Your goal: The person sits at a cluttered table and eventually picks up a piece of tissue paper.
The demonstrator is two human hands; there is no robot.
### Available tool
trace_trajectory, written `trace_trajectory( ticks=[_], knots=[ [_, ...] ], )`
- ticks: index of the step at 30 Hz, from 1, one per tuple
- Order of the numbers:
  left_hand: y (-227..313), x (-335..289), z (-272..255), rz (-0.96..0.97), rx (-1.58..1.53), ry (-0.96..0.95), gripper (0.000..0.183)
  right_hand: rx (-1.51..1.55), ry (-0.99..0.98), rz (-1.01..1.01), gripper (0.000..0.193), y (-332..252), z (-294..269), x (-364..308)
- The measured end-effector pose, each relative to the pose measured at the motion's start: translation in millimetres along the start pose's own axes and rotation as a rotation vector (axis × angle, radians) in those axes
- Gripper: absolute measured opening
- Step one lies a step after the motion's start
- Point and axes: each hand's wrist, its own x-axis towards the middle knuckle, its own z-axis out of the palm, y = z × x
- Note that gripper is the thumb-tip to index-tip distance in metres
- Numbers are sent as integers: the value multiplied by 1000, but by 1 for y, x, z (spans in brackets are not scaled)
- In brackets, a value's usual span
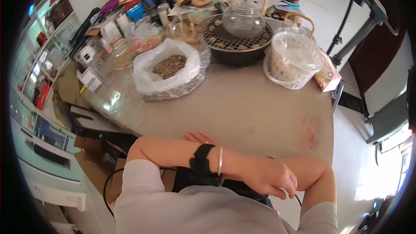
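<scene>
My forearms are crossed at the table's near edge. My left forearm lies over the right one and wears a black wrist strap (202,159) and a pale bangle (221,159). At the right, my left hand (269,177) hangs beside my right forearm, fingers loosely curved with a gap between them and nothing visible inside. My right hand (199,138) pokes out behind the left forearm, its fingers stretched out over the table edge; the rest of it is hidden. Farther off, a white plastic bag (143,71) stands rolled open, holding small brown dried pieces (169,66).
A glass teapot (244,19) sits on a round black grill (234,56). Right of it stand a white plastic basket (294,60) and a tissue box (328,74). Jars, bags and a glass jug (184,30) crowd the far left. A black stand (357,39) rises at the right.
</scene>
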Motion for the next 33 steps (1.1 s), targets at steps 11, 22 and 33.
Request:
trace_trajectory(
  ticks=[11, 22, 33],
  knots=[
    [20, -171, -95, -868, 1704, 782, 44, -724, 377, -258, 70, -1, 12, -36],
    [60, -278, -93, -1081, 1590, 677, 20, -729, 396, -298, 75, -6, 12, -32],
    [45, -184, -50, -675, 1254, 601, 31, -758, 271, -239, 47, -22, -1, -39]
  ],
)
